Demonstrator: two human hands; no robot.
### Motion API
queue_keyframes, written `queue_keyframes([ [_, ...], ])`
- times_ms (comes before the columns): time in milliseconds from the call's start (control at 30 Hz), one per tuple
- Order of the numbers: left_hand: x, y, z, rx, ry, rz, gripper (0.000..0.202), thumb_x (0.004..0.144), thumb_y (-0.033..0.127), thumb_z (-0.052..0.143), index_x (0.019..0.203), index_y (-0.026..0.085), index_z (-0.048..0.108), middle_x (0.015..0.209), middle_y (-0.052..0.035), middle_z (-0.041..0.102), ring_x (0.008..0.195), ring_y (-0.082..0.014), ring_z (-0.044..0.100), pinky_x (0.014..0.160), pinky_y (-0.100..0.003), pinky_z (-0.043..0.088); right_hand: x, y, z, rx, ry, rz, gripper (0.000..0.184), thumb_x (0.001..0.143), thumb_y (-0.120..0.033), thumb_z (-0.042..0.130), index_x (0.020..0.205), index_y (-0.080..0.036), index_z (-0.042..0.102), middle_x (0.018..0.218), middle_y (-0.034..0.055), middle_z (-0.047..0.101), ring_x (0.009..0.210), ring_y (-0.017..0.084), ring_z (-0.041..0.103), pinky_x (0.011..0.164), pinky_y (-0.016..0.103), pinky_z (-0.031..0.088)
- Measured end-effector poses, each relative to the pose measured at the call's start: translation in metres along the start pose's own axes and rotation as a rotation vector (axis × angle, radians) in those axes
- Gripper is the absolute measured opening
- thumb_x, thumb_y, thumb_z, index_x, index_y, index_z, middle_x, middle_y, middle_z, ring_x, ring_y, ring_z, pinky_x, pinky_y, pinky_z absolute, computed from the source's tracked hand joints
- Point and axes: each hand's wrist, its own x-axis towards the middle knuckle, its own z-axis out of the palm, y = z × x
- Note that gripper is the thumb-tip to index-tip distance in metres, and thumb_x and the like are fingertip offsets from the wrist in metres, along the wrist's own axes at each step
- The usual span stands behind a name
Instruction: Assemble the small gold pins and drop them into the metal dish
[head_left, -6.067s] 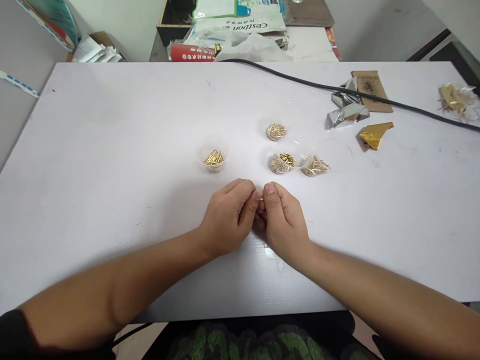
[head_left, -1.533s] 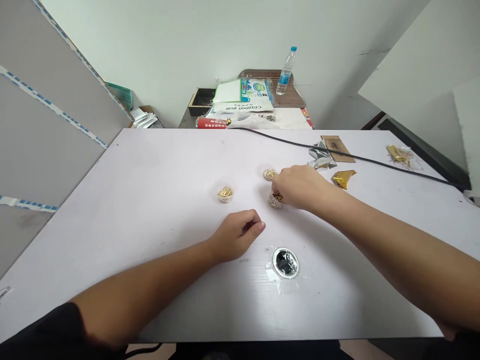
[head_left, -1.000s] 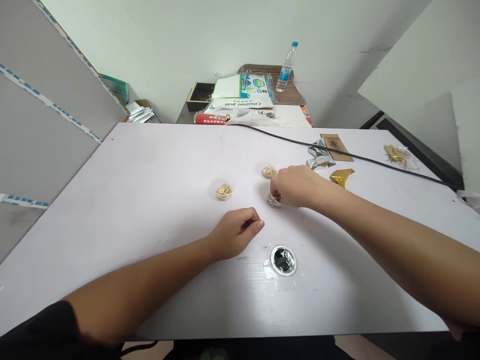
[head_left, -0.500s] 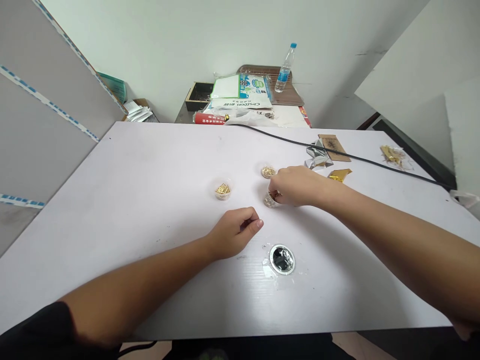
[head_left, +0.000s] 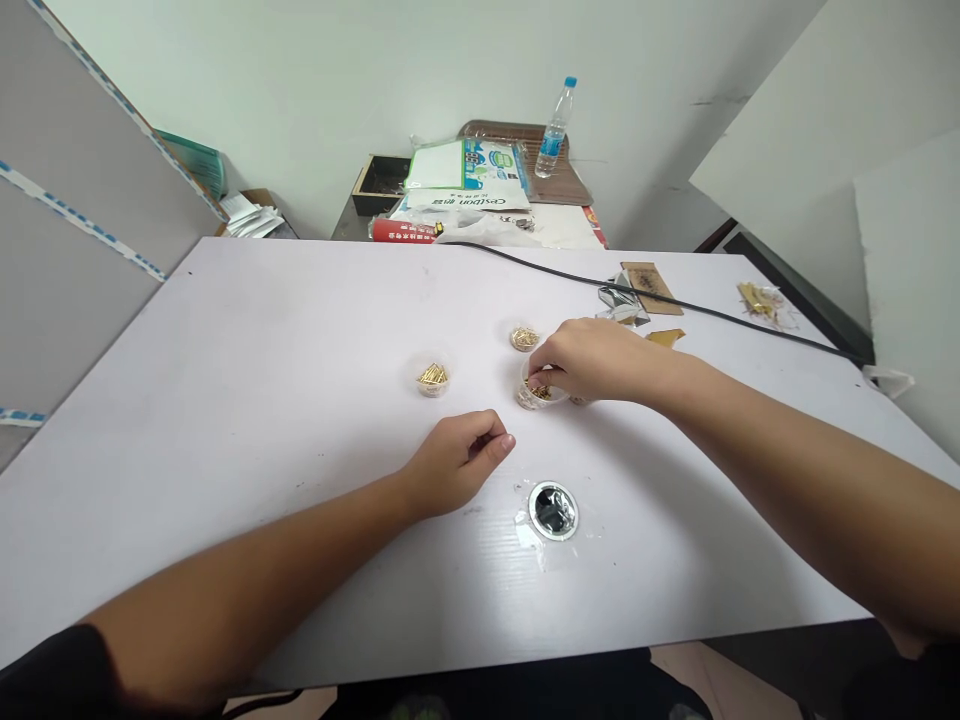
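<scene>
My right hand [head_left: 589, 358] reaches over a small clear plastic cup [head_left: 531, 400] of gold-coloured metal pieces. Its thumb and fingertips are pinched together inside the rim; what they hold is hidden. My left hand [head_left: 457, 462] rests on the table in front of the cups, fingers curled and thumb against the index finger. Whether it holds anything I cannot see. Left of the right hand stands a clear cup [head_left: 433, 380] of thin gold pins. Behind is a shallow clear cup [head_left: 524, 339] of gold pieces. Part of another small container [head_left: 578, 401] shows beneath my right hand.
A round cable grommet [head_left: 553, 510] is taped into the white table [head_left: 285, 350]. A black cable [head_left: 555, 271] crosses the back. Silver foil [head_left: 621, 300], brown card [head_left: 654, 288], gold foil [head_left: 666, 338] and a plastic bag [head_left: 763, 302] lie right. A water bottle [head_left: 553, 135] stands behind.
My right fingers have lifted slightly within the cup, so more of its gold pieces show. My left hand stays in place. The whole view has shifted a little.
</scene>
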Motion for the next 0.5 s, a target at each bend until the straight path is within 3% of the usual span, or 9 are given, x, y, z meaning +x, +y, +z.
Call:
queue_keyframes([
  [233,-0.001,0.001,-0.001,0.015,0.005,-0.01,0.029,0.093,0.035,0.046,0.071,0.016,0.045,0.062,0.0038,0.044,0.058,-0.0086,0.036,0.056,-0.022,0.032,-0.006,0.01,0.007,0.083,0.087,-0.056,0.025,0.09,-0.024,0.051,0.09,-0.025,0.076,0.083,0.0041,0.072,0.076,0.018,0.06,0.056,0.027,0.03],
  [500,-0.001,0.0,-0.002,0.022,-0.002,-0.028,0.029,0.093,0.036,0.046,0.072,0.017,0.045,0.062,0.0037,0.044,0.058,-0.0087,0.036,0.056,-0.023,0.032,-0.012,0.024,0.016,0.23,0.276,-0.178,0.025,0.091,-0.025,0.053,0.094,-0.02,0.077,0.08,0.0055,0.073,0.07,0.018,0.061,0.06,0.027,0.037],
])
